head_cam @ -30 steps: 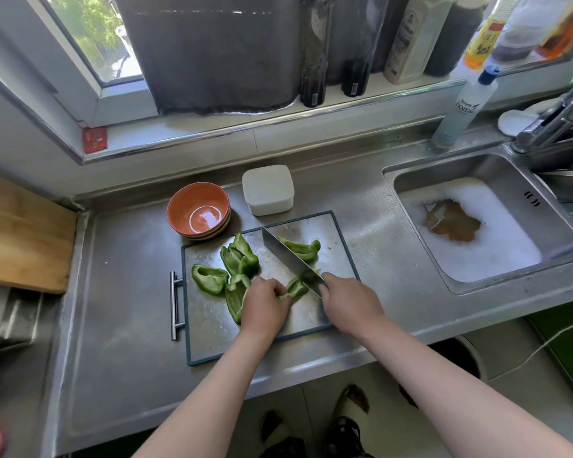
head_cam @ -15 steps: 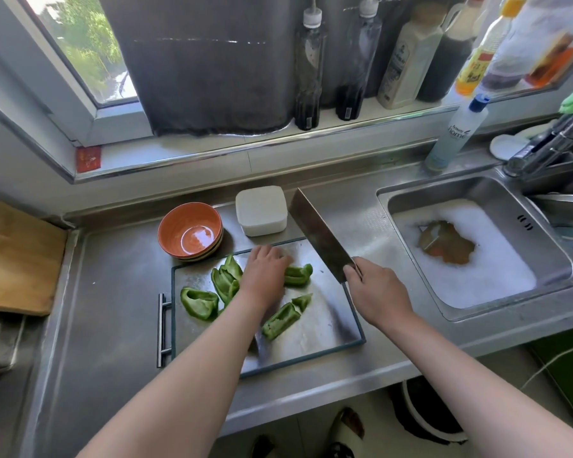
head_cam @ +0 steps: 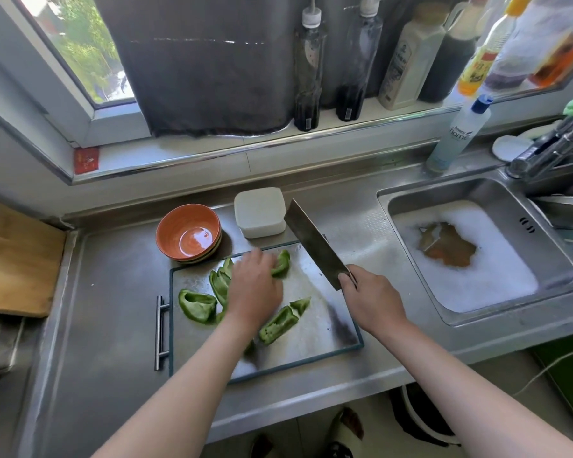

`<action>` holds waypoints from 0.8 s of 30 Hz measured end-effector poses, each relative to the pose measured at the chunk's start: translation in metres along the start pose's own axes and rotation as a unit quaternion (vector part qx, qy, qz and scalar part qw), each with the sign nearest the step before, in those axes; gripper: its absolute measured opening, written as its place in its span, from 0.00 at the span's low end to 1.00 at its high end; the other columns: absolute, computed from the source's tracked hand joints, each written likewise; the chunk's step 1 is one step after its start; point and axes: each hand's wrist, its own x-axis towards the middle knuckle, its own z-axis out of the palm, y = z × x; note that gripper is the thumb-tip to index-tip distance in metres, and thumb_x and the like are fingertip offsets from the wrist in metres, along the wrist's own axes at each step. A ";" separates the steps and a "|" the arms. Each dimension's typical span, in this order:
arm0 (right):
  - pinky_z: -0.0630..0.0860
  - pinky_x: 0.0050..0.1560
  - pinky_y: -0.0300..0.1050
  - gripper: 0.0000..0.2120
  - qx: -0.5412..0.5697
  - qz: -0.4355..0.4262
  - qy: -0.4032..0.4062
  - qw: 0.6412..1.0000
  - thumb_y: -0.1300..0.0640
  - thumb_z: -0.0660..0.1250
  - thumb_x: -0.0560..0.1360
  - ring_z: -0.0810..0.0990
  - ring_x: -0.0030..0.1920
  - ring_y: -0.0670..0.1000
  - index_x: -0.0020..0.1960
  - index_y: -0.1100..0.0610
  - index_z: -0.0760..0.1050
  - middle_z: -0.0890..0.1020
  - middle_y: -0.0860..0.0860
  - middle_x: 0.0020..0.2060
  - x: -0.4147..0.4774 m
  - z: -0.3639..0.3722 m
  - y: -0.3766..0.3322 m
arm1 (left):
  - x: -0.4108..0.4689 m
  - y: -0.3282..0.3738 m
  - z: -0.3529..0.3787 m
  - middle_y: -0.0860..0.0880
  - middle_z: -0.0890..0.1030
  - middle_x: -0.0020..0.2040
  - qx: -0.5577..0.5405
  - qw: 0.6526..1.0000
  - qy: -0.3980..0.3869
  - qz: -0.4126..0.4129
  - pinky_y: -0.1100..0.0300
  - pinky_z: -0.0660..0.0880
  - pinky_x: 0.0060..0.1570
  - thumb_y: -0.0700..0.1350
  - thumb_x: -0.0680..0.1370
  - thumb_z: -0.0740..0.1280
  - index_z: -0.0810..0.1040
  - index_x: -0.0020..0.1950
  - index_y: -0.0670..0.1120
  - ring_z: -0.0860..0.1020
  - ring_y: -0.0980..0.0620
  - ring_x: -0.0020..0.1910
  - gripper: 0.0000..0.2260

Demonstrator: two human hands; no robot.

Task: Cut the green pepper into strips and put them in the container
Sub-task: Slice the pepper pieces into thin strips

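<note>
Green pepper pieces lie across the left and middle of the steel cutting board. The left hand lies palm down on pieces at the far edge; blur hides any grip. The white container stands just beyond that edge. The right hand grips the cleaver, blade raised and tilted.

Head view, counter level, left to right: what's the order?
wooden board → metal handle → orange bowl → white container → cleaver → sink → faucet
</note>
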 end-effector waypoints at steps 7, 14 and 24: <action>0.69 0.37 0.49 0.13 -0.018 0.013 0.011 1.000 0.49 0.55 0.84 0.76 0.41 0.58 0.49 0.53 0.75 0.81 0.53 0.40 0.004 -0.010 -0.002 | -0.012 0.038 0.021 0.46 0.76 0.57 0.060 0.962 -0.266 0.031 0.53 0.68 0.55 0.48 0.78 0.62 0.75 0.63 0.48 0.76 0.43 0.57 0.14; 0.72 0.37 0.49 0.13 -0.004 0.024 0.024 0.999 0.49 0.55 0.84 0.77 0.41 0.58 0.48 0.52 0.75 0.80 0.51 0.37 0.009 -0.011 0.011 | 0.023 0.045 0.029 0.47 0.80 0.51 0.046 0.984 -0.144 0.095 0.53 0.70 0.48 0.48 0.76 0.65 0.81 0.56 0.49 0.76 0.44 0.52 0.11; 0.71 0.36 0.48 0.12 0.025 0.008 0.008 1.000 0.49 0.56 0.84 0.77 0.38 0.55 0.46 0.51 0.73 0.80 0.51 0.37 0.009 -0.009 0.017 | 0.040 0.029 0.021 0.49 0.81 0.47 0.012 0.994 -0.030 0.107 0.51 0.69 0.46 0.40 0.68 0.72 0.82 0.51 0.49 0.76 0.45 0.47 0.12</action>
